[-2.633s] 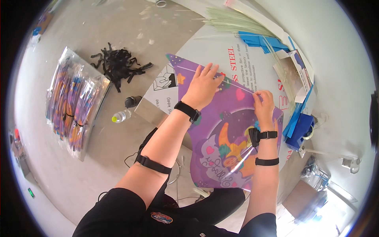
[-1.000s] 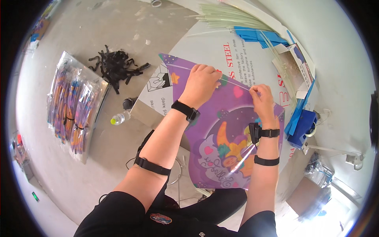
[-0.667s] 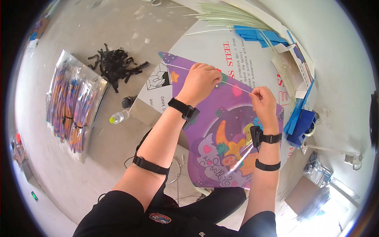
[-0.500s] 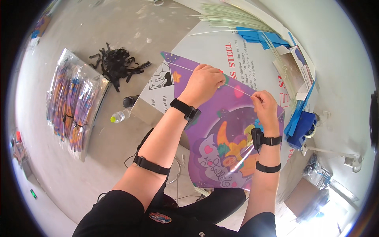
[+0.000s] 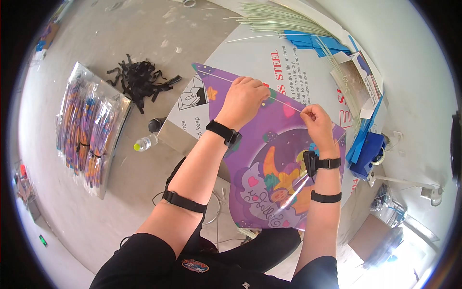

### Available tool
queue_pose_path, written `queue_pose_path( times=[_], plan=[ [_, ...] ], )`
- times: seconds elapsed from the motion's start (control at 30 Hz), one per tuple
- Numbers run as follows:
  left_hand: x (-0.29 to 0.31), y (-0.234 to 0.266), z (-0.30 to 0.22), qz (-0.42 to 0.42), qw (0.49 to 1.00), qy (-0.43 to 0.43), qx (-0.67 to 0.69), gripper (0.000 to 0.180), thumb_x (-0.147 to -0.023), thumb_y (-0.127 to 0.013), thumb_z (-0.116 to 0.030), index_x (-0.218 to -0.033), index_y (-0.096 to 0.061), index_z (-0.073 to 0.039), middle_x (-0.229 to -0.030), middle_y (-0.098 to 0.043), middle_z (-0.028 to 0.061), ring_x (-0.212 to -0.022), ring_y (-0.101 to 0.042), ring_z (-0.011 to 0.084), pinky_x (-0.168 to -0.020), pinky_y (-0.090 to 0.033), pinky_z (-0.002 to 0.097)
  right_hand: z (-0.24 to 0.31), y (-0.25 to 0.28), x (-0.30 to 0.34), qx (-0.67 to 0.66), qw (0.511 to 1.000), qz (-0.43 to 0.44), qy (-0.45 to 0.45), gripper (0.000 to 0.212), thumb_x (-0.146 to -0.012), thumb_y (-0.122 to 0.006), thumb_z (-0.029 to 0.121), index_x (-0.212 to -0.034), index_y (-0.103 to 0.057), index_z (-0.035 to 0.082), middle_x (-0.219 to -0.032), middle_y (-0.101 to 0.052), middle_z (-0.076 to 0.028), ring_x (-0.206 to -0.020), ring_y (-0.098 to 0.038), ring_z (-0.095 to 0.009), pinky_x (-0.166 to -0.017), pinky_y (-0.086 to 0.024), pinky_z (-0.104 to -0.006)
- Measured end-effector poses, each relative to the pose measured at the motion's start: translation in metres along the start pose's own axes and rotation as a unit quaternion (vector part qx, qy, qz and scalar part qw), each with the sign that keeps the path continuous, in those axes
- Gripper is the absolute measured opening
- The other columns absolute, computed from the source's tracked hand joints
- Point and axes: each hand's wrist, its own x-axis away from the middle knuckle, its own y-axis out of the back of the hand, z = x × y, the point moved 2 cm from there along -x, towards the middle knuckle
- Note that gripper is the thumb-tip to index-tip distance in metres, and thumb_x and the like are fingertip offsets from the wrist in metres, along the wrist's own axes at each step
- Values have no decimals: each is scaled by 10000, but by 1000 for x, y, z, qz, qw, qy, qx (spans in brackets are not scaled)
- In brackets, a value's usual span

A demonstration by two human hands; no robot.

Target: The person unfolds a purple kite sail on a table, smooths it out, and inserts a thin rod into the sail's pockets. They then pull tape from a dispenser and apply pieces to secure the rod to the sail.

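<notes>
A purple kite-shaped sheet (image 5: 284, 125) with a printed moon, hearts and flowers lies over the table's near side and hangs past its edge. Along its upper edge runs a thin white rod (image 5: 284, 102). My left hand (image 5: 244, 100) is closed over that edge, fingers wrapped on the sheet and rod. Further right, my right hand (image 5: 318, 126) pinches the rod between thumb and forefinger by the sheet's edge. Its other fingers curl in. Whether the rod sits inside a hem is too small to tell.
The white-covered table (image 5: 245, 50) bears pale thin rods (image 5: 281, 21), blue strips (image 5: 317, 42), an opened box (image 5: 361, 82) and a blue box (image 5: 368, 154). On the floor at left lie black straps (image 5: 142, 82), a bottle (image 5: 146, 142) and bagged colourful bundles (image 5: 89, 130).
My right hand has shifted a little left and up along the sheet's edge, its pinch kept. My left hand has stayed almost in place.
</notes>
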Motion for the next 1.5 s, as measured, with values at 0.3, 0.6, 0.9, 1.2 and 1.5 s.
queue_pose_path(
  times=[0.3,0.6,0.9,1.2,1.5],
  plan=[
    [7,-6,8,25,999,7,-30,224,-774,-593,3,-952,-704,-75,-1006,-674,40,-991,-594,227,-937,-439,368,-18,-2,-14,23,999,-33,13,81,-720,-723,63,-761,-654,68,-735,-578,-23,-748,-558,-178,-642,-466,-315],
    [8,-7,7,55,997,18,-56,267,-770,-577,7,-992,-702,-74,-1120,-639,51,-1085,-553,236,-971,-421,371,-25,-8,-17,42,998,-49,18,92,-709,-734,82,-757,-655,79,-732,-588,-9,-761,-547,-183,-688,-456,-322],
    [9,-7,3,51,997,35,-56,262,-776,-577,-1,-994,-701,-75,-1112,-632,57,-1094,-545,237,-986,-404,372,-23,-10,-18,55,997,-48,8,88,-702,-736,107,-739,-657,94,-729,-580,-5,-784,-530,-194,-724,-439,-333],
    [3,-3,-2,37,998,38,-31,185,-764,-666,-82,-947,-696,-88,-1046,-644,31,-1051,-557,222,-985,-402,379,-19,-5,-13,-23,997,-64,-24,101,-711,-737,62,-796,-685,77,-747,-589,-12,-786,-550,-176,-717,-458,-307],
    [1,1,1,17,1000,-4,-10,25,-750,-686,-99,-765,-667,-94,-803,-640,-13,-844,-588,189,-928,-415,359,-5,1,-6,-14,999,-26,40,64,-737,-717,43,-777,-667,47,-729,-591,-25,-764,-548,-175,-696,-451,-296]
  ],
)
